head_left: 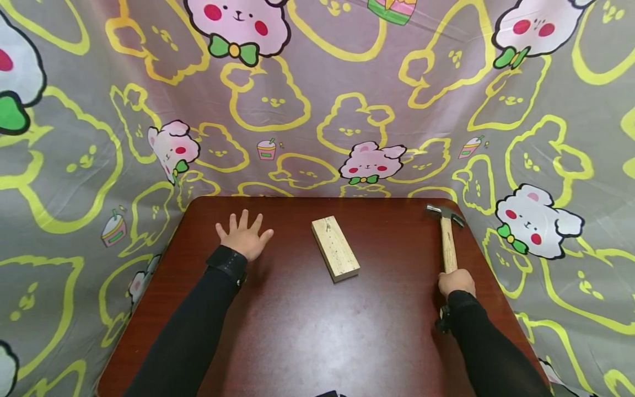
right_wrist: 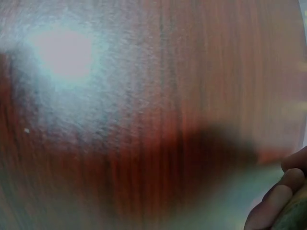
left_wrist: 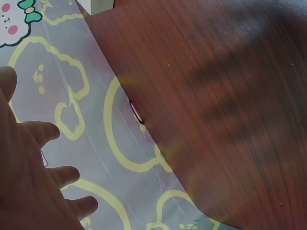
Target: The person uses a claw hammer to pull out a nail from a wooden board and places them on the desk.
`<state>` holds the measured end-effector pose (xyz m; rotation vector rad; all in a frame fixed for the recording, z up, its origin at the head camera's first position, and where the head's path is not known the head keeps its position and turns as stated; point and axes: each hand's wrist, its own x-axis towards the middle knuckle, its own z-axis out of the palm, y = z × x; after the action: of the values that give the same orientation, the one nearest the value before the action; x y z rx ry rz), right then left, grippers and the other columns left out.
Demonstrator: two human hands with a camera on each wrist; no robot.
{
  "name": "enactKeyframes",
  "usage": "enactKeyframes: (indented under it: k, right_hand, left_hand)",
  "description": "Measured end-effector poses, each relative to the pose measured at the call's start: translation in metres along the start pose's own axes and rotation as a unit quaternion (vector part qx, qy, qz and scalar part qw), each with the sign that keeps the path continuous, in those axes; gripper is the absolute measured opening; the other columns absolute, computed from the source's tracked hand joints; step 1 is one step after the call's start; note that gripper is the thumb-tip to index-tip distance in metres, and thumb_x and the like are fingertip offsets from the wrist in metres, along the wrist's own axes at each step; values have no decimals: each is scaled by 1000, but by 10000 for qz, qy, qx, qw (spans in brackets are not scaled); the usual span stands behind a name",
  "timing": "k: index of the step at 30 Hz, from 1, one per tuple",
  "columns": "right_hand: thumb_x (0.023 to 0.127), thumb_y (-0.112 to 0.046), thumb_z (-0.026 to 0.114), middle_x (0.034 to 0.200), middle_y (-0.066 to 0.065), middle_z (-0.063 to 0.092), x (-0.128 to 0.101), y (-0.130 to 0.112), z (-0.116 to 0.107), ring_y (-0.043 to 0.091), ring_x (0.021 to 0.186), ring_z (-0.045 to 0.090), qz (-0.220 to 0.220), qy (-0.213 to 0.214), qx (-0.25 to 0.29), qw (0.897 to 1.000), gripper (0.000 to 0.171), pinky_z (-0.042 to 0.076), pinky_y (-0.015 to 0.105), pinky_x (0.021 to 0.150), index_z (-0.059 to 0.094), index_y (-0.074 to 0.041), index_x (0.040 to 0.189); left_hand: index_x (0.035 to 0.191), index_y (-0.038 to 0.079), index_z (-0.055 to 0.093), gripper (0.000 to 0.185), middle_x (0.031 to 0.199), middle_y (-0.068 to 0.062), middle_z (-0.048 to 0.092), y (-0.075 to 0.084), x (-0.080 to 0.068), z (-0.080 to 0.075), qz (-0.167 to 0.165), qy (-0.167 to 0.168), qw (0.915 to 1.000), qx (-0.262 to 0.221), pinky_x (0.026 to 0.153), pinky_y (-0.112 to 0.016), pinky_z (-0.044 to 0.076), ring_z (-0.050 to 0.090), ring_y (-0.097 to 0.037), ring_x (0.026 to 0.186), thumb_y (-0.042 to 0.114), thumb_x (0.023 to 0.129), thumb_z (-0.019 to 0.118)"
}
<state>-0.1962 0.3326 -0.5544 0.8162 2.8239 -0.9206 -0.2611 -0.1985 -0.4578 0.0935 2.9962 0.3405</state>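
Observation:
A pale wooden block (head_left: 335,248) lies near the middle of the dark red-brown table (head_left: 297,331). My left hand (head_left: 243,236) rests flat on the table to the left of the block, fingers spread, holding nothing; the left wrist view shows its fingers (left_wrist: 45,182) straight. My right hand (head_left: 456,282) grips the wooden handle of a claw hammer (head_left: 448,237) at the table's right side. The hammer's metal head (head_left: 443,213) points away from me near the far right corner. In the right wrist view only curled fingers (right_wrist: 276,203) show at the lower right.
A grey cloth with yellow bear outlines and pink and white bears (head_left: 347,99) hangs behind and around the table on all sides. The table's far edge (head_left: 317,198) meets the cloth. A corner of the block (left_wrist: 96,5) shows at the top of the left wrist view.

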Motion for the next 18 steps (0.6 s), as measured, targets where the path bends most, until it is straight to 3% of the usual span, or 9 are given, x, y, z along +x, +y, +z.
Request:
enactKeyframes:
  k: [6, 14, 18]
  right_hand:
    - [95, -25, 55, 83, 26, 59, -5, -5, -13, 41, 76, 58, -19, 208, 150, 9997, 39, 47, 49, 64, 58, 14, 94]
    - [96, -27, 56, 94, 29, 57, -3, -3, -15, 44, 85, 58, -4, 208, 87, 9997, 48, 46, 52, 66, 48, 15, 117]
    - [95, -26, 56, 95, 30, 57, -2, -5, -14, 44, 85, 57, -73, 309, -37, 9995, 49, 45, 52, 67, 46, 15, 119]
  left_hand:
    - [160, 13, 21, 74, 163, -25, 4, 2, -7, -6, -2, 7, 10000, 13, 104, -72, -12, -6, -50, 145, 59, 103, 33]
    - [160, 12, 20, 75, 162, -25, 7, 2, 1, -2, 146, 35, 9999, -49, 105, -72, -10, -2, -49, 146, 59, 103, 32]
    - [161, 13, 20, 75, 163, -24, 6, 3, 3, 0, 178, 28, 9998, -39, 105, -71, -11, -3, -49, 146, 60, 103, 31]
